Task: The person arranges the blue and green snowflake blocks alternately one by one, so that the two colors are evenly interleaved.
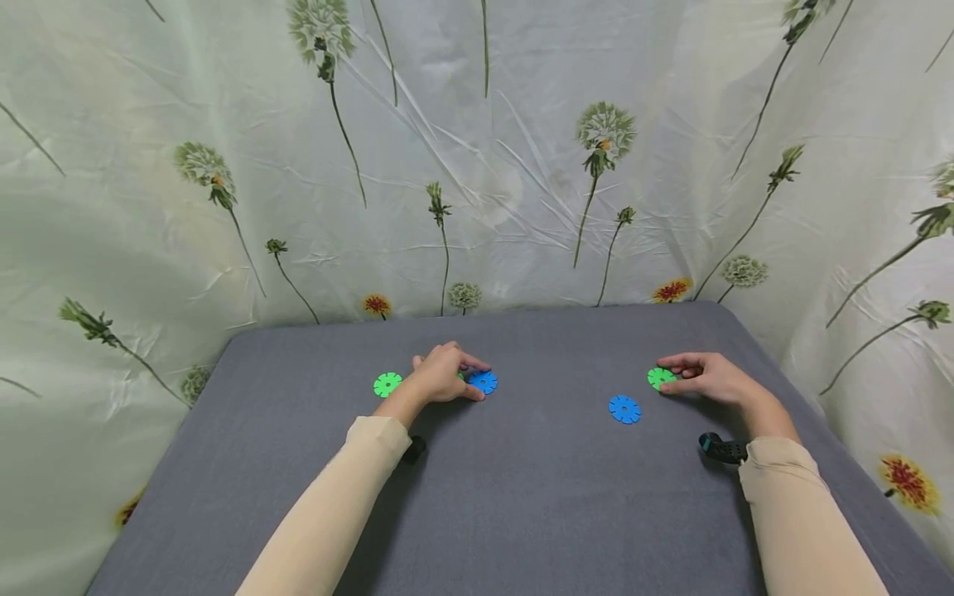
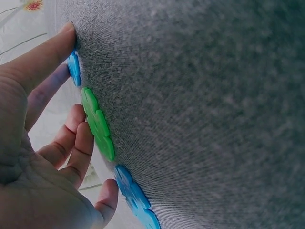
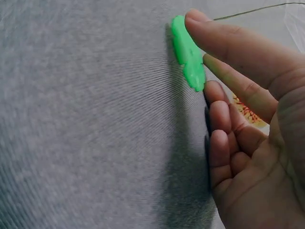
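Observation:
My left hand (image 1: 441, 374) is over the left part of the table, thumb and index finger at opposite edges of a blue notched plastic disc (image 1: 483, 382), pinching it. Beneath that palm, the left wrist view has a green disc (image 2: 98, 125) by the curled fingers and a second blue disc (image 2: 137, 198) near the little finger. Farther left lies another green disc (image 1: 387, 384). On the right side, my right hand (image 1: 711, 382) pinches a green disc (image 3: 187, 53) between thumb and index finger, its other fingers curled in. A blue disc (image 1: 624, 409) lies just left of this hand.
A grey cloth covers the table (image 1: 551, 497). Behind it and along the sides hangs a pale curtain (image 1: 492, 165) printed with dandelions. Dark wrist devices (image 1: 721, 449) sit under both forearms, close to the cloth.

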A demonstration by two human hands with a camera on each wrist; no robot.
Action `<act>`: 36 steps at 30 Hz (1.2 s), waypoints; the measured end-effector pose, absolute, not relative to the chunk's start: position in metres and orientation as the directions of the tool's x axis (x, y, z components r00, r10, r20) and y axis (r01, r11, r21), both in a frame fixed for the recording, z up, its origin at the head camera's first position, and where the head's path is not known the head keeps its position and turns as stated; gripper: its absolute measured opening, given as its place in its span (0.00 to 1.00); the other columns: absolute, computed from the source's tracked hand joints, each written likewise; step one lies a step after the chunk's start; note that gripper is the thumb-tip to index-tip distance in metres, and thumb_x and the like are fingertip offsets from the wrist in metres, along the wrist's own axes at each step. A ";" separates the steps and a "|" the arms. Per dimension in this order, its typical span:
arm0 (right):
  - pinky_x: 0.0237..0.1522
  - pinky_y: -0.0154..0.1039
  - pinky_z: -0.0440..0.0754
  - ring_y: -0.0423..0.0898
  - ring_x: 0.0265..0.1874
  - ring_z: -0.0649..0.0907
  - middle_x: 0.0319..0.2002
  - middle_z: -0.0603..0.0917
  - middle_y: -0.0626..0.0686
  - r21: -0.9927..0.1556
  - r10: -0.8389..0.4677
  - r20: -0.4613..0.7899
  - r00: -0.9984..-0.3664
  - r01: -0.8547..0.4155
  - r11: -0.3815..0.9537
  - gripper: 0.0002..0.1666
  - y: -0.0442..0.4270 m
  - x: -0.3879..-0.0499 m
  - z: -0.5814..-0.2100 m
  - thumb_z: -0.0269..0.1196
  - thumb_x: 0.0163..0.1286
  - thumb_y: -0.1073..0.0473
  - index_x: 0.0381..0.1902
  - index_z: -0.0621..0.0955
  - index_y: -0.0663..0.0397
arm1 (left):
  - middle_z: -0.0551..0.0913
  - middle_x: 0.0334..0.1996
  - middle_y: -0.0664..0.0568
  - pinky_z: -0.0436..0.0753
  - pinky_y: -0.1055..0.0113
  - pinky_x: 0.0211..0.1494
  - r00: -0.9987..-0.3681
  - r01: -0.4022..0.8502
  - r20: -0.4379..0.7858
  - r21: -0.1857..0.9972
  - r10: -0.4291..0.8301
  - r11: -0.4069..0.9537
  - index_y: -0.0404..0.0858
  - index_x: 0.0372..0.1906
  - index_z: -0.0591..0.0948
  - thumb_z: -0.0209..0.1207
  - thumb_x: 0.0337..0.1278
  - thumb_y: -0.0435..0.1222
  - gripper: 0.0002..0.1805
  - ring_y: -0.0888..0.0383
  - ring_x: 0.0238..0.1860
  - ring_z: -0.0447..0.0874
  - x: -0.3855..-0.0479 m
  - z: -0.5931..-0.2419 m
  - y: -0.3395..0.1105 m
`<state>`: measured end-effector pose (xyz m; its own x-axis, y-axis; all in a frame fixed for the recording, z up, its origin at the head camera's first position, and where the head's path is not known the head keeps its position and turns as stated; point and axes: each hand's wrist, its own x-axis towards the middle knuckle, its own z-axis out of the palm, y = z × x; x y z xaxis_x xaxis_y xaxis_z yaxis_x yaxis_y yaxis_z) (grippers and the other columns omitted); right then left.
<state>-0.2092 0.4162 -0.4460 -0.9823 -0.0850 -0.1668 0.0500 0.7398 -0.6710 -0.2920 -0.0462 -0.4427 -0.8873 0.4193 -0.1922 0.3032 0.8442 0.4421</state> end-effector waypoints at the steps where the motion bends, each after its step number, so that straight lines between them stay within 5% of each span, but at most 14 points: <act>1: 0.45 0.31 0.75 0.38 0.47 0.77 0.61 0.84 0.64 -0.671 -0.083 -0.170 -0.982 0.053 0.740 0.37 0.416 -0.209 -0.447 0.76 0.70 0.51 0.70 0.81 0.64 | 0.79 0.58 0.53 0.61 0.46 0.58 -0.888 0.300 -0.193 0.443 0.417 0.845 0.67 0.61 0.89 0.79 0.57 0.51 0.25 0.51 0.61 0.75 -0.292 -0.443 -0.046; 36: 0.45 0.33 0.74 0.39 0.43 0.75 0.52 0.83 0.58 -0.692 -0.033 -0.168 -0.985 0.093 0.716 0.36 0.413 -0.209 -0.452 0.79 0.66 0.52 0.66 0.83 0.66 | 0.81 0.60 0.51 0.60 0.43 0.60 -0.884 0.310 -0.172 0.481 0.435 0.820 0.64 0.60 0.90 0.79 0.57 0.49 0.24 0.49 0.61 0.75 -0.290 -0.441 -0.049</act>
<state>-0.2093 0.4135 -0.4521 -0.9853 -0.0333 -0.1677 0.0934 0.7163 -0.6915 -0.2899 -0.0489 -0.4414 -0.8836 0.4354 -0.1721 0.3102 0.8199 0.4812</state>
